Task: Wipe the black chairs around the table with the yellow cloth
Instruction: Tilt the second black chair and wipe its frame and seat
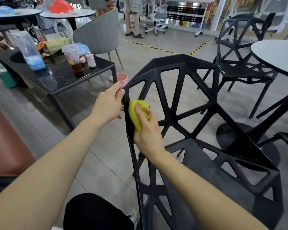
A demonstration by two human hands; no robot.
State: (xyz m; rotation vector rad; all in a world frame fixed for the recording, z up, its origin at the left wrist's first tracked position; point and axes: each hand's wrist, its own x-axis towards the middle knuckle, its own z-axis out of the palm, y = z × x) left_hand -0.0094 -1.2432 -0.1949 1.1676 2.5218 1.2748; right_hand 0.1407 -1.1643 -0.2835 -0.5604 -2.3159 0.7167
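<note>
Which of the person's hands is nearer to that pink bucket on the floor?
Left. The left hand grips the near black chair edge just below the pink bucket; the right hand, holding the yellow cloth, sits lower and farther right.

Single head-worn wide-angle view, facing forward and down, close above the black chair (181, 103); room beyond recedes at frame edges.

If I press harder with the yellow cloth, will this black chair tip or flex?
The black chair looks like rigid moulded lattice, so flexing seems unlikely. Its open frame suggests it is light and may slide or tip under a hard push. The left hand gripping the backrest edge likely steadies it while the right hand presses the yellow cloth.
</note>
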